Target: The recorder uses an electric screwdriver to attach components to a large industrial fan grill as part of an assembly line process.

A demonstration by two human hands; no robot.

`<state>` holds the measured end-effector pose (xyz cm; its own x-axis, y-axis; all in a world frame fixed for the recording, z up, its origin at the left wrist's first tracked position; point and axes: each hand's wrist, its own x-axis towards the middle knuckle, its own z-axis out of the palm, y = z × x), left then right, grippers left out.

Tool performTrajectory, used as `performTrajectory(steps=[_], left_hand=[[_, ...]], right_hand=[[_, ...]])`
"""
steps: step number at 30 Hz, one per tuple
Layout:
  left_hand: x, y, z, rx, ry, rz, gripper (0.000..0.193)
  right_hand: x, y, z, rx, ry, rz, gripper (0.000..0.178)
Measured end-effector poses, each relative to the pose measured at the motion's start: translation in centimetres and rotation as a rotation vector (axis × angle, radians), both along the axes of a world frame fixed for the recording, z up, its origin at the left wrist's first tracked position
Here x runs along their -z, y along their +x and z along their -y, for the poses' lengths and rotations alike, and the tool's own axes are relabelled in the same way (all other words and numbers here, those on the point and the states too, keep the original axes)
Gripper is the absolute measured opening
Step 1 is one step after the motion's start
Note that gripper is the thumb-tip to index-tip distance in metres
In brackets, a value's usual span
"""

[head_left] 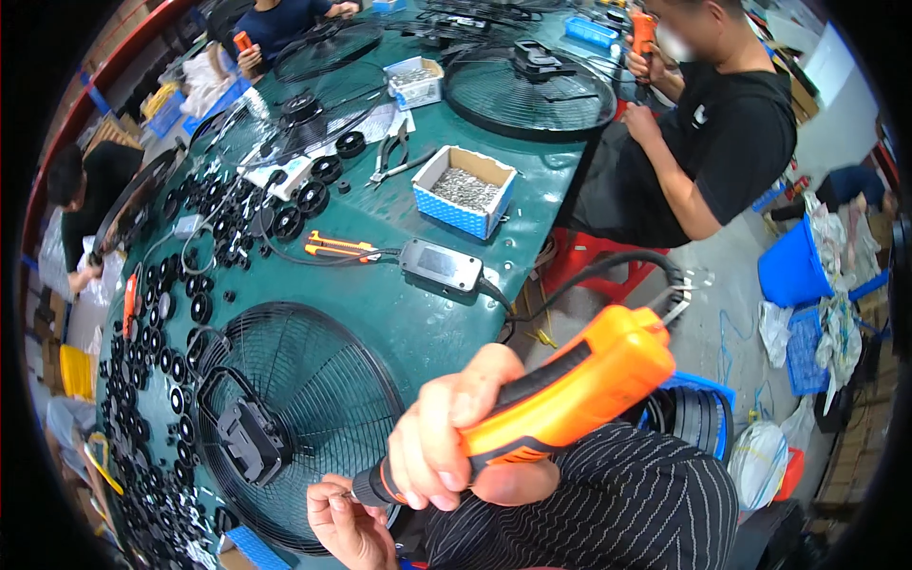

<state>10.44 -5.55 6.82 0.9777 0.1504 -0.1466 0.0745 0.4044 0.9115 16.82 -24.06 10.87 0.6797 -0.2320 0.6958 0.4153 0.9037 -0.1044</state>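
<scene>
In my right hand (446, 432) is an orange and black electric screwdriver (581, 385), its fingers wrapped round the body. The tool slants down to the left, and its black nose points at my left hand (344, 524). The left fingertips pinch together right at that nose; whatever small piece they hold is too small to make out. Beside and beyond both hands lies a round black wire fan grille (337, 356) on the green table (418, 337). A black bracket-like part (252, 442) sits at the grille's centre.
Black round parts (157, 380) crowd the table's left side. Beyond the grille are a power adapter (440, 269), an orange cutter (340, 247), pliers (391, 157) and a blue box of small metal pieces (465, 195). A seated co-worker (717, 142) holds another orange tool. A cable (608, 261) runs from my screwdriver.
</scene>
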Motion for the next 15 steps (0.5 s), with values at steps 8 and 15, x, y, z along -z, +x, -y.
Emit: performTrajectory(steps=[8,15], left_hand=[[-1.0,4.6,-0.4,0.334,0.706,0.451,0.012],[-4.8,14.3,0.1,0.545,1.047,0.71,0.019]], right_hand=[[-1.2,1.5,3.1,0.134,-0.175,-0.238,0.04],[-3.7,7.2,4.3,0.142,-0.383,-0.055,0.036]])
